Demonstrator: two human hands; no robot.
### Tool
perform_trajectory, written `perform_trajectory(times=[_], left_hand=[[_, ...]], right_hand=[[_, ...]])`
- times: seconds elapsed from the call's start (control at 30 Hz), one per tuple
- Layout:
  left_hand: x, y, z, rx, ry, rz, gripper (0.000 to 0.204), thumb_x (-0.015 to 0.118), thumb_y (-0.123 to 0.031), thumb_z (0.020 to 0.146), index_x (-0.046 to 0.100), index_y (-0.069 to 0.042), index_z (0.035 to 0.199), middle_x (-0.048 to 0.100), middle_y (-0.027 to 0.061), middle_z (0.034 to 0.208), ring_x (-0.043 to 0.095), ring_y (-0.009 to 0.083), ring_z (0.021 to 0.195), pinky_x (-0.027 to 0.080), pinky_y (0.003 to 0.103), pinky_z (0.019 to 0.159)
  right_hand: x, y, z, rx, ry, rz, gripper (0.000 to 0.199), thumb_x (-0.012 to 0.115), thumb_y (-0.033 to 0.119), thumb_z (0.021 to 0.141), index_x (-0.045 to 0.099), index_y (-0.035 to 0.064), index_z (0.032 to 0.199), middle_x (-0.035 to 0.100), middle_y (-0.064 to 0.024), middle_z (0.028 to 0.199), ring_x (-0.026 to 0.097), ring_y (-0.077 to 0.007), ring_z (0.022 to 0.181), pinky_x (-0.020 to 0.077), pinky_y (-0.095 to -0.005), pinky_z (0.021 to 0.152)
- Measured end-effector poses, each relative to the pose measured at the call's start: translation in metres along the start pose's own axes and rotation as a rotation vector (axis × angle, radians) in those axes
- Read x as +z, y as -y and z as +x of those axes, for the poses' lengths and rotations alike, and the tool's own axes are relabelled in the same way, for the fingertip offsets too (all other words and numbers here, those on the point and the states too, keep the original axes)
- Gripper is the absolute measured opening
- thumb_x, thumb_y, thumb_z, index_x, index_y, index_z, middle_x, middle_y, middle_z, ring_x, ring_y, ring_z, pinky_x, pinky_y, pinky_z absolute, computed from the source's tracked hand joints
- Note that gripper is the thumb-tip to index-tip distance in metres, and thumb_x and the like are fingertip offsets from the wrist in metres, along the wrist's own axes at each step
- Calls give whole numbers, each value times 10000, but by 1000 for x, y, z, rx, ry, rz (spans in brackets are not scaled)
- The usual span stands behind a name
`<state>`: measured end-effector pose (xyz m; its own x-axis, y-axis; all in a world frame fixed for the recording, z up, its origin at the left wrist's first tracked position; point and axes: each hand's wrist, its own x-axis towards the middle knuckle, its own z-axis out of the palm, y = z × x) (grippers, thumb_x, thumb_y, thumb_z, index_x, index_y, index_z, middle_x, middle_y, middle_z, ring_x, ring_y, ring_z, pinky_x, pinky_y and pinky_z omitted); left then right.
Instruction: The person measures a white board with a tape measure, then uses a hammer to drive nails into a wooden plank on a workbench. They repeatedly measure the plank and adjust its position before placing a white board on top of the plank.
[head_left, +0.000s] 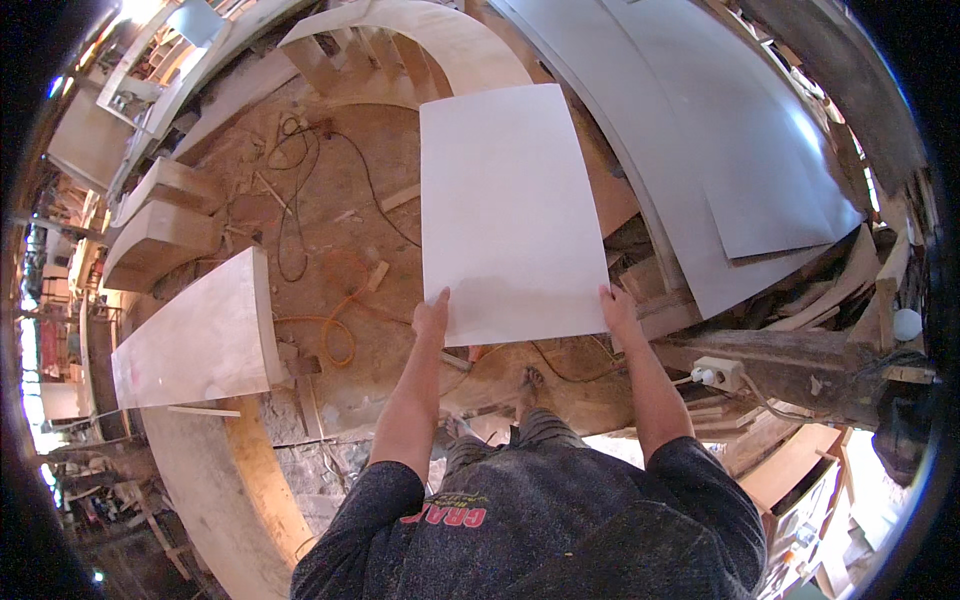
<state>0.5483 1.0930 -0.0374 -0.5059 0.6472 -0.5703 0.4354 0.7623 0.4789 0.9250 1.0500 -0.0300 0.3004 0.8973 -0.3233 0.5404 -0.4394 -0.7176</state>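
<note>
A large white rectangular sheet [510, 210] is held out in front of me, its long side running away from my body. My left hand [432, 314] grips its near left edge, thumb on the upper face. On the opposite edge, my right hand [619, 308] pinches the near right corner area, thumb on top too. The fingers of both hands are mostly hidden beneath the sheet. It looks thin and nearly flat, with a shadow across its near end. Whether it is laminate or board I cannot tell.
Large grey-white sheets [700, 150] lean at the right. A curved wooden frame [420, 40] stands beyond my sheet. To the left are a pale panel [200, 330] and curved wooden pieces [160, 240]. An orange cord [335, 330] lies on the dirt floor. A power outlet box [718, 374] sits right.
</note>
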Motion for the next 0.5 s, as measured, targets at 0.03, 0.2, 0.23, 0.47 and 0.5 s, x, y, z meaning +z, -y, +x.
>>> perform_trajectory(times=[0.03, 0.2, 0.23, 0.47, 0.5], left_hand=[[-5, -2, -4, 7, -24, 38, 729, 587, -586, 776, 568, 38, 1152, 548, 247, 1194, 493, 364, 1158, 391, 443, 963], [-37, -7, -28, 58, 2, 84, 734, 541, -603, 802, 611, 88, 1037, 593, 281, 1090, 569, 387, 1048, 441, 425, 898], [-42, -5, -28, 51, -1, 77, 736, 536, -602, 807, 611, 97, 1025, 599, 284, 1068, 577, 392, 1029, 446, 428, 886], [-62, 15, -28, 95, -96, 36, 724, 507, -573, 842, 597, 119, 1035, 614, 280, 1037, 595, 391, 983, 456, 436, 847], [-68, 13, -30, 80, -92, 55, 717, 505, -563, 848, 592, 120, 1047, 616, 274, 1041, 600, 379, 978, 457, 430, 847]], right_hand=[[2, 3, -8, 14, 10, 17, 421, 485, 366, 903, 587, 27, 1130, 616, -214, 1074, 566, -384, 1032, 437, -434, 874], [4, -32, -22, 128, -13, 11, 426, 516, 364, 886, 576, 43, 1160, 626, -165, 1087, 589, -331, 1000, 449, -407, 859], [1, -39, -24, 122, 45, 96, 404, 519, 334, 888, 576, 42, 1161, 636, -146, 1064, 599, -299, 973, 455, -392, 847], [-35, 1, -72, 207, 470, 826, 448, 554, 275, 883, 489, 26, 1250, 626, -72, 1065, 601, -203, 935, 482, -332, 821], [-36, 13, -77, 178, 471, 932, 433, 558, 271, 887, 504, 3, 1223, 621, -70, 1065, 592, -193, 942, 471, -325, 832]])
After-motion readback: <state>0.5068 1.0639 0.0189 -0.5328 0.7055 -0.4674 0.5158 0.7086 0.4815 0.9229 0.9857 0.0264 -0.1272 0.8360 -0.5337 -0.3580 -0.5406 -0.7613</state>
